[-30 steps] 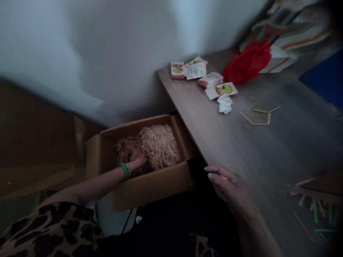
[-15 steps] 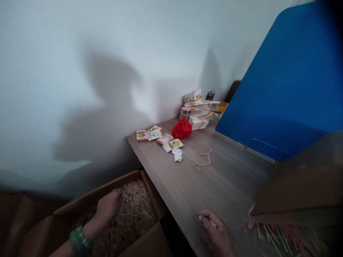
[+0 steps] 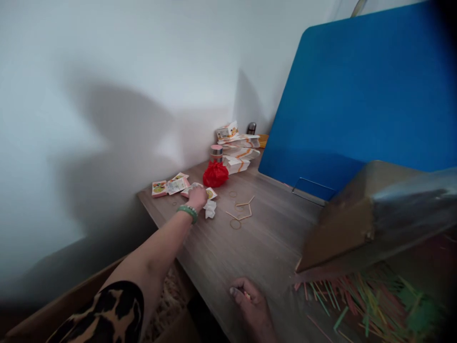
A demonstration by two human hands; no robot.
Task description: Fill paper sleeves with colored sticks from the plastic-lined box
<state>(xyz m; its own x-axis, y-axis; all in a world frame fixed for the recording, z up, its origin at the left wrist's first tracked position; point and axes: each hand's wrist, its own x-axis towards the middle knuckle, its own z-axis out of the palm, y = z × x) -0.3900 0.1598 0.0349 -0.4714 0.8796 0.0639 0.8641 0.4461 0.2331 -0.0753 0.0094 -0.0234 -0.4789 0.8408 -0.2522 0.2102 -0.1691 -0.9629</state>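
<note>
My left hand (image 3: 196, 196) is stretched far across the wooden table (image 3: 271, 243), fingers curled down on the small printed packets (image 3: 167, 186) near the wall; a green bead bracelet (image 3: 187, 212) is on its wrist. What it grips is hidden under the hand. A crumpled white paper (image 3: 210, 209) lies just right of it. My right hand (image 3: 251, 305) rests at the table's near edge, fingers pinched on a small thin thing I cannot make out. Coloured sticks (image 3: 360, 300) lie in a heap to its right.
A red bag (image 3: 215, 174) and stacked paper boxes (image 3: 238, 152) stand at the back by the wall. A blue board (image 3: 357, 100) leans at the right. A blurred cardboard flap (image 3: 357, 228) overhangs the sticks. A cardboard box (image 3: 71, 305) with pinkish filling sits below the table's left edge.
My left hand has come out of the cardboard box and reached across the table to the packets. The view has swung up and right. My right hand has stayed at the edge.
</note>
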